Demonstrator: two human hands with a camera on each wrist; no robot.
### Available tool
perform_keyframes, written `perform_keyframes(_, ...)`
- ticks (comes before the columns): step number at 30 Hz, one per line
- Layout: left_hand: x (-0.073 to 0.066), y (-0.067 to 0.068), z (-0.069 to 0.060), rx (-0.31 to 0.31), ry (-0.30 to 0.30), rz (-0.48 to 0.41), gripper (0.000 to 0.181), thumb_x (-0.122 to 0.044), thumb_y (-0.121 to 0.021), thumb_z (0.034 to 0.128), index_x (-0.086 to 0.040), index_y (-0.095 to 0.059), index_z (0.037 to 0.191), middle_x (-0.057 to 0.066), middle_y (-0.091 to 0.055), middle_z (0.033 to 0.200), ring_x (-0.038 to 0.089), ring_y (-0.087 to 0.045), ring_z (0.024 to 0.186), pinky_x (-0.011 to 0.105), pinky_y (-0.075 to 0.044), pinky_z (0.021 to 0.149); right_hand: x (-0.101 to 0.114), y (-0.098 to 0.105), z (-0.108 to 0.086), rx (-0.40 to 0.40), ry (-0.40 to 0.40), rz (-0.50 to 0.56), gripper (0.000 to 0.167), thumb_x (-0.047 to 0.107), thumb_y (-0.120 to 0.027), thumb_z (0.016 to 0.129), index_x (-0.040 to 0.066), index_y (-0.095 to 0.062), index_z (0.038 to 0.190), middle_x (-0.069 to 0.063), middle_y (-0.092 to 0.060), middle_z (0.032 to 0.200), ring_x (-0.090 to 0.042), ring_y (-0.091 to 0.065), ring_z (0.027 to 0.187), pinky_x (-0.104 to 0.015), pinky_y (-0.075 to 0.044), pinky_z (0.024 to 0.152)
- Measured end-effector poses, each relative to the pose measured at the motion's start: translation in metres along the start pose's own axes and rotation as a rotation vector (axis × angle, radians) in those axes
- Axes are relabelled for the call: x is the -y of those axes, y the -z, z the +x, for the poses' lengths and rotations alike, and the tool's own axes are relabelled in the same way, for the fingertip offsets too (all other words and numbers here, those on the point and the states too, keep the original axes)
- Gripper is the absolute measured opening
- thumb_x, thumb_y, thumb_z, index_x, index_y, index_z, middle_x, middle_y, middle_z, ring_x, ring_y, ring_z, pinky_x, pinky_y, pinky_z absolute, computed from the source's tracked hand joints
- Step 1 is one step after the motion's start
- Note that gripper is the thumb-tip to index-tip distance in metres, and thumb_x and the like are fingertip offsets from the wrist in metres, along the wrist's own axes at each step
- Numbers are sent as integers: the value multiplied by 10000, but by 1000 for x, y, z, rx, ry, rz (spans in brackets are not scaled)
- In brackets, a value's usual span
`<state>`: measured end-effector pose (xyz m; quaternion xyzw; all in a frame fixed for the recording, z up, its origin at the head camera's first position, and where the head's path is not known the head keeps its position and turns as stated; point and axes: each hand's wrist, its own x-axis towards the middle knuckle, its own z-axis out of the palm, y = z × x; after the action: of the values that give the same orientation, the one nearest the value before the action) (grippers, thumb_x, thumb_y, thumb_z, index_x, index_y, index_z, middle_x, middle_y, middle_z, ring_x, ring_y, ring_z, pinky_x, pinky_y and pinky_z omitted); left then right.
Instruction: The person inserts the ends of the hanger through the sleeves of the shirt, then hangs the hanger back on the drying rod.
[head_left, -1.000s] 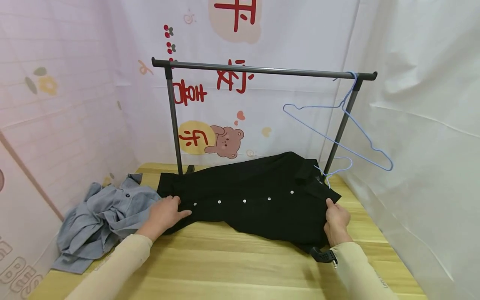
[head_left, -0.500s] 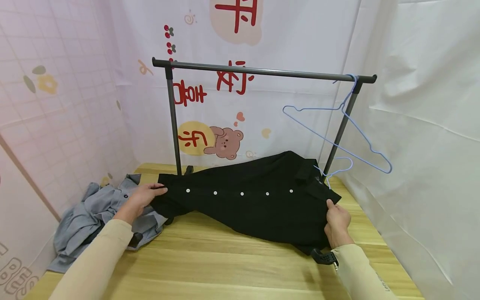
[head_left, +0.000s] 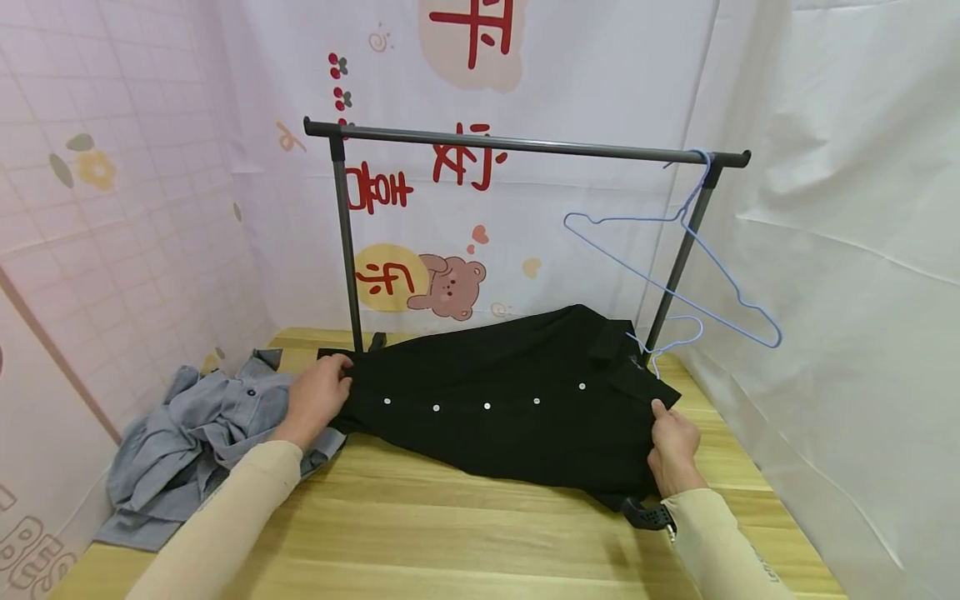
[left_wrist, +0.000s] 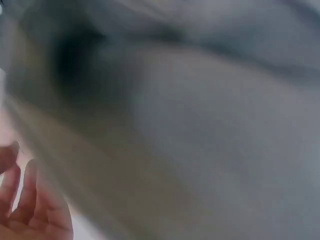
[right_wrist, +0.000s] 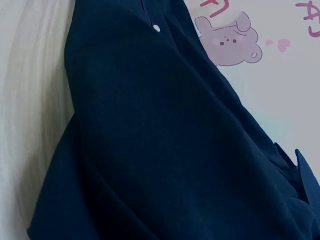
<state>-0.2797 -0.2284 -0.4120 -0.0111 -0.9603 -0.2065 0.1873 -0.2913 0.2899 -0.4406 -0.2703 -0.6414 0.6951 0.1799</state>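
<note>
A black button-up shirt [head_left: 480, 375] with white buttons lies spread on the wooden table, its collar toward the right. From the collar rises the hook of a light blue hanger [head_left: 684, 340]; the rest of that hanger is hidden. My right hand [head_left: 675, 437] pinches the shirt near its right shoulder. At the hem end, my left hand [head_left: 318, 396] is at the shirt's edge with fingers loosely bent. In the left wrist view, the left fingers [left_wrist: 30, 200] show apart from the thumb, with no cloth visible between them. The right wrist view shows the dark shirt [right_wrist: 160, 130] but no hand.
A crumpled grey-blue shirt [head_left: 202, 433] lies at the left of the table [head_left: 450, 542]. Behind the black shirt stands a dark metal clothes rack [head_left: 525, 146], with a second light blue hanger [head_left: 637, 267] on its right end. Printed cloth walls [head_left: 600, 67] surround the table.
My left hand pulled the shirt's hem end to the left and up, then moved back right onto the hem. The button row shifted with it. My right hand kept its place at the shoulder.
</note>
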Motion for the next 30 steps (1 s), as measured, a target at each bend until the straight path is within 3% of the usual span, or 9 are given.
perform_keyframes(6,-67,-46,-11,289,-225,65,426,-284,-753,897,-69,-644,1248,121,-633,1151,322,-615,1047,506,-508,842,1,2,1,-6,9,-10,508,267,-631,974,162,-421,523,8,-384,738,-202,-391,856,-282,-342,794)
perform_keyframes(11,-96,-87,-28,475,-374,232,691,-477,-773,839,-94,-563,1374,170,-542,1341,364,-505,1254,506,-428,996,1,1,0,-15,9,18,485,249,-636,970,165,-464,525,-22,-409,834,-192,-404,860,-277,-356,798)
perform_keyframes(14,-97,-101,-31,431,-532,358,558,-433,-765,856,-128,-626,1303,142,-579,1288,352,-525,1249,476,-444,984,2,1,-1,-18,12,24,517,248,-645,967,182,-426,503,12,-386,742,-179,-398,812,-269,-350,759)
perform_keyframes(16,-93,-106,-28,342,-644,448,314,-330,-751,882,-165,-710,1147,86,-636,1126,299,-597,1123,423,-488,890,3,1,-2,-14,15,22,529,245,-648,966,183,-411,497,35,-363,676,-169,-401,776,-259,-351,731)
perform_keyframes(18,-87,-105,-23,255,-700,526,98,-233,-732,892,-204,-749,985,34,-656,980,240,-626,974,369,-494,784,4,0,-2,-9,14,20,537,247,-650,966,182,-401,495,53,-337,622,-156,-403,730,-250,-354,697)
perform_keyframes(20,-82,-101,-16,201,-675,560,54,-180,-721,891,-223,-748,874,-5,-641,868,207,-599,847,341,-459,700,5,-2,-3,-5,8,23,537,247,-645,970,180,-394,501,62,-335,609,-150,-407,719,-246,-358,695)
perform_keyframes(22,-78,-94,-9,174,-593,567,45,-200,-719,905,-228,-750,889,-21,-637,851,194,-582,806,329,-443,685,6,-5,-4,-6,2,46,535,229,-649,967,172,-381,508,48,-329,628,-159,-403,746,-250,-358,729)
perform_keyframes(26,-75,-81,3,138,-442,535,80,-197,-689,942,-215,-763,968,9,-640,879,225,-584,805,358,-464,697,8,-11,-7,24,-37,89,460,215,-632,976,140,-387,594,-4,-420,896,-183,-418,961,-264,-356,931)
perform_keyframes(30,-73,-80,1,171,-430,488,102,-154,-677,950,-170,-762,1005,52,-643,906,260,-599,830,397,-487,716,6,-17,-8,5,-49,48,272,221,-620,980,38,-550,791,-110,-482,1242,-244,-423,1206,-331,-304,1112)
